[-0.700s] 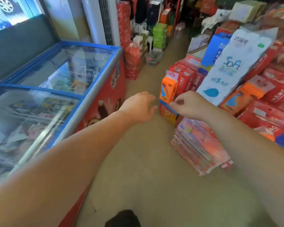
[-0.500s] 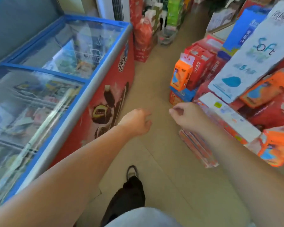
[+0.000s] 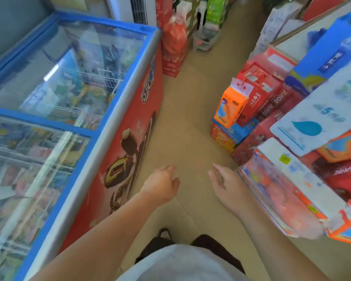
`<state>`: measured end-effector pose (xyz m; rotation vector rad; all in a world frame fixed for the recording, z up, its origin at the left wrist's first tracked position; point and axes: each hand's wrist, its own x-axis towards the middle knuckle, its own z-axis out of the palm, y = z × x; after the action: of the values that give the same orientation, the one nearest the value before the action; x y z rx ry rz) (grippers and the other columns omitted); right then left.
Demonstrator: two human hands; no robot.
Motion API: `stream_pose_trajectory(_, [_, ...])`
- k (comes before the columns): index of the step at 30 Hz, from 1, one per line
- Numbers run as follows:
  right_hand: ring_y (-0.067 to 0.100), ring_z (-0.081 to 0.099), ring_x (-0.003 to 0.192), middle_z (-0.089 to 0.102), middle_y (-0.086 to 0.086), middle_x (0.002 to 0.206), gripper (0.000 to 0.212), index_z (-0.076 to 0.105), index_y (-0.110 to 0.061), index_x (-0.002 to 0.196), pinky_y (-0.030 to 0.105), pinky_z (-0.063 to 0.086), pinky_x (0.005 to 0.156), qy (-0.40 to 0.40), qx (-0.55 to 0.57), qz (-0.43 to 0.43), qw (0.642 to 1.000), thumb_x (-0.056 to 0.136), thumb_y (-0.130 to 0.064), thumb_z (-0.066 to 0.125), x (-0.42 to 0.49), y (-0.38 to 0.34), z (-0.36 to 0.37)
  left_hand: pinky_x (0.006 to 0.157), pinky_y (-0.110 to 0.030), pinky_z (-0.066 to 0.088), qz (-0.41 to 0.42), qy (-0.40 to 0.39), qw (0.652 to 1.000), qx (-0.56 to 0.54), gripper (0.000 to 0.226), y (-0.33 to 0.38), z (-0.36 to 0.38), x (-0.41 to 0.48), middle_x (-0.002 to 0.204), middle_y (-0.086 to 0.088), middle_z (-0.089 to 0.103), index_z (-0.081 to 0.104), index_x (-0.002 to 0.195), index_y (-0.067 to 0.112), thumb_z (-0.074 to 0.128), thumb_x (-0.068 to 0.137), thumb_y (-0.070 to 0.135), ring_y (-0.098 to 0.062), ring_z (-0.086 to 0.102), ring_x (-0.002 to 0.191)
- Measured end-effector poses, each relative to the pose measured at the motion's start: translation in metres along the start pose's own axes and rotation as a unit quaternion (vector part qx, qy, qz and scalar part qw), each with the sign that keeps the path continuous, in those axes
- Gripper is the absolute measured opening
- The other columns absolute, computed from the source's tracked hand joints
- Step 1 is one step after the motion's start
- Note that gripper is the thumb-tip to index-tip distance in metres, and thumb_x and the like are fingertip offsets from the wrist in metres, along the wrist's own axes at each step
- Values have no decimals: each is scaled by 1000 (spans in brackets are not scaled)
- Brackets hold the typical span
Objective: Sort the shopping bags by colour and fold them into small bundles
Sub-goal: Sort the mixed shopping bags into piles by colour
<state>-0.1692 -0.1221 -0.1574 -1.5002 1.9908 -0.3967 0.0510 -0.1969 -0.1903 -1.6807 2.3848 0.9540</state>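
The left hand is empty with fingers loosely curled, and the right hand is empty with fingers relaxed. Both hang over the floor between the chest freezer and the stacked boxes. I cannot tell where the shopping bags are

floor: beige tile aisle | left: glass-topped chest freezer | right: stacked cartons
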Motion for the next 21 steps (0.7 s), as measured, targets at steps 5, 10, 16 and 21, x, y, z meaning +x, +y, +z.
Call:
stream_pose_trajectory(5, [12, 36, 146, 39, -5, 160, 59, 43, -20, 154, 28, 26, 118, -24, -10, 20, 999, 104, -51, 45, 88, 5, -25, 106, -41, 47, 15, -8, 1000, 7, 57, 13, -35, 95, 153, -4, 43, 35, 155, 16, 44, 105, 41, -26, 44, 138])
stream_pose_trajectory(10, [12, 43, 142, 50, -5, 153, 53, 52, -24, 148, 34, 38, 114, -38, 1, 32, 999, 102, -50, 49, 191, 22, -57, 100, -37, 49, 13, -17, 1000, 17, 57, 37, -72, 200, 147, -4, 49, 35, 156, 17, 44, 106, 42, -25, 51, 131])
stream_pose_trajectory(16, [8, 69, 102, 75, -16, 107, 36, 73, -31, 116, 34, 56, 88, -5, -17, 21, 1000, 96, -54, 54, 325, 15, -120, 101, -33, 46, -7, 37, 999, -33, 56, 70, -141, 318, 151, -3, 46, 39, 154, 18, 49, 104, 41, -25, 54, 130])
stream_pose_trajectory(21, [11, 67, 84, 73, -14, 84, 26, 73, -30, 98, 34, 56, 77, -22, -16, 20, 999, 99, -47, 53, 418, -3, -162, 99, -37, 47, -26, 49, 998, -24, 50, 73, -200, 402, 141, -5, 53, 47, 146, 13, 49, 103, 41, -28, 54, 126])
